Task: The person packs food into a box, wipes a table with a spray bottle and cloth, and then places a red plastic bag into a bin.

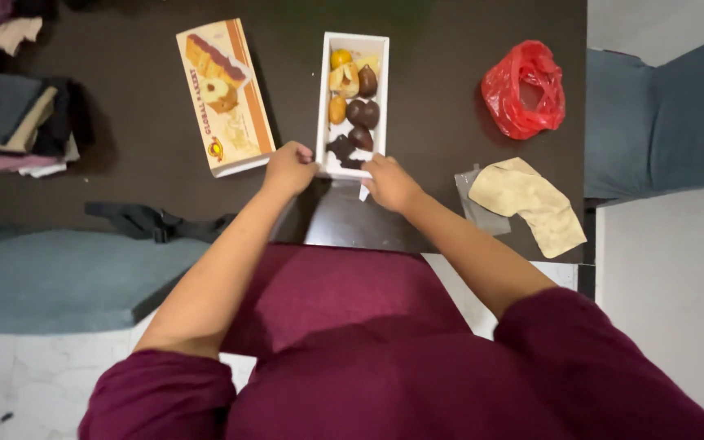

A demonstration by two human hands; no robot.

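Left hand (288, 169) curled over the near left corner of a white tray (325, 98), fingers gripping its rim. Right hand (389, 182) likewise closed on the near right corner. Inside, dark brown and orange fruits (354, 102). Tray flat on a dark table (433, 65); just left, an orange box lid (224, 96); well right, a red plastic bag (525, 90), with a beige cloth (529, 202) nearer.

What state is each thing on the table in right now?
White box: open, holding fruit, gripped at its near end.
Lid: off, lying beside the box.
Red bag: crumpled, mouth open.
Tan cloth: lying loose, folded over.
Clothes: stacked at the table's edge.
Left hand: on the box's near corner.
Right hand: on the other near corner.
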